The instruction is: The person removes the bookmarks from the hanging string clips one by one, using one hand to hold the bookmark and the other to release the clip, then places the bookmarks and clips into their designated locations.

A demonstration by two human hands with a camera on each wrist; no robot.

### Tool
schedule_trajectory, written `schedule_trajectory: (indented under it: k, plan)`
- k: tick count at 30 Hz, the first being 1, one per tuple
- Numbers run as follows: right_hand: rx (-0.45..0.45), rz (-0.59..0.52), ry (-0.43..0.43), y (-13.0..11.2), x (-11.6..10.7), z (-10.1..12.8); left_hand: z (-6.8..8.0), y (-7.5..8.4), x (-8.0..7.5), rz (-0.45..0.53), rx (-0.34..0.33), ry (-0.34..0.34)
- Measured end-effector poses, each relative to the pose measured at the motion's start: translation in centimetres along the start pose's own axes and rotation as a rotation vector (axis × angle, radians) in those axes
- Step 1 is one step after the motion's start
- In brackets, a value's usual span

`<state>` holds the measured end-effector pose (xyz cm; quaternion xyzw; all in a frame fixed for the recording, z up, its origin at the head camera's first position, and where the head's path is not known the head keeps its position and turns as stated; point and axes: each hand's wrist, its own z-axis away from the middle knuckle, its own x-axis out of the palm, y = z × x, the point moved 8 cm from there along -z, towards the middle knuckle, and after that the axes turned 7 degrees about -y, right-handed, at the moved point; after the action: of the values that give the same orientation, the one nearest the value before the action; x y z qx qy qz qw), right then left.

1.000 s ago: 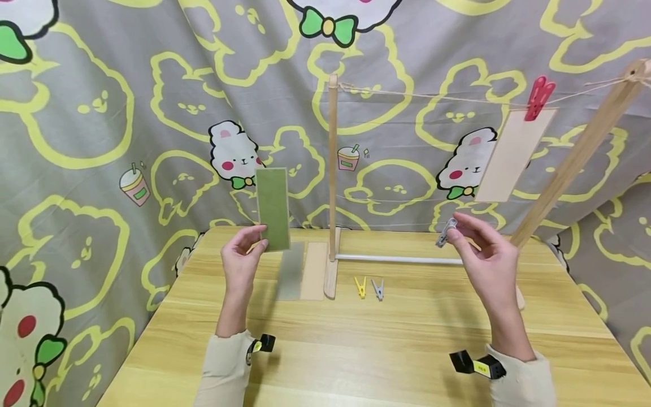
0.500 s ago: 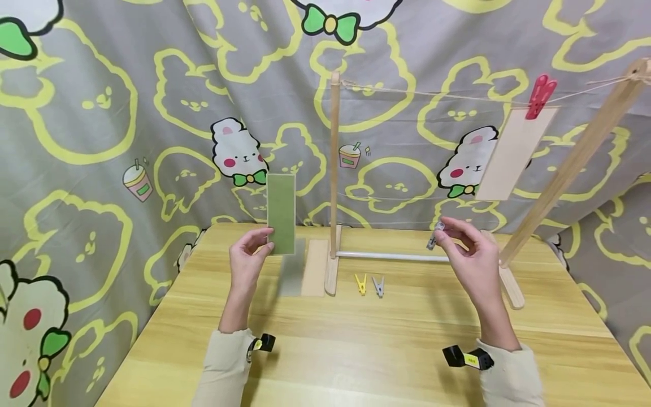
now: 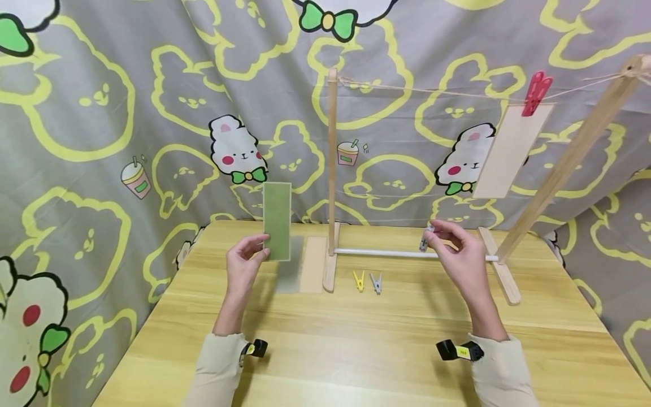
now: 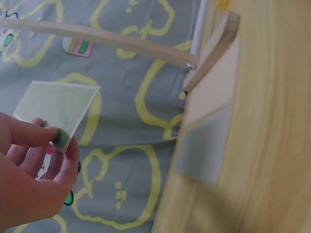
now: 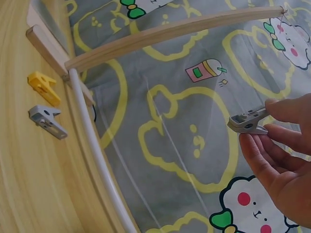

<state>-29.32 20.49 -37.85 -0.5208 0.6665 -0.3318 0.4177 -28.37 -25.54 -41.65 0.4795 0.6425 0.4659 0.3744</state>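
My left hand (image 3: 245, 261) pinches a green rectangular card (image 3: 277, 217) by its lower left edge and holds it upright above the table's left side. In the left wrist view the thumb presses the pale-bordered card (image 4: 60, 104) near one corner. A grey clothespin (image 5: 248, 120) is pinched between the thumb and fingers of my right hand (image 3: 458, 249), in front of the rack's white bar. From a string (image 3: 432, 90) between two wooden posts, a red clothespin (image 3: 537, 95) holds a beige card (image 3: 513, 152) at the right.
A yellow clothespin (image 3: 359, 280) and a second grey clothespin (image 3: 376, 282) lie on the wooden table (image 3: 330, 345). Beside the left foot of the rack (image 3: 330, 271) lie another beige card (image 3: 312, 265) and a grey-green card (image 3: 290, 277). A patterned curtain (image 3: 168, 113) hangs behind.
The right hand has moved left with the grey clothespin, away from the right post. The green card in the left hand has shifted slightly right and down.
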Motion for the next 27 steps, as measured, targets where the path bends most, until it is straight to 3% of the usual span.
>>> schedule_trajectory:
  k: [10,18,27]
  plan:
    - [0.056,0.077,-0.076,1.5,1.0,0.1,0.5,-1.2,-0.9,-0.035,-0.056,-0.019]
    - [0.070,0.120,-0.097,1.1,1.5,0.1,0.5,-2.0,-1.2,-0.087,-0.070,-0.021]
    - [0.087,0.162,-0.119,3.7,2.2,0.0,1.0,-3.2,-2.1,-0.141,-0.108,-0.045]
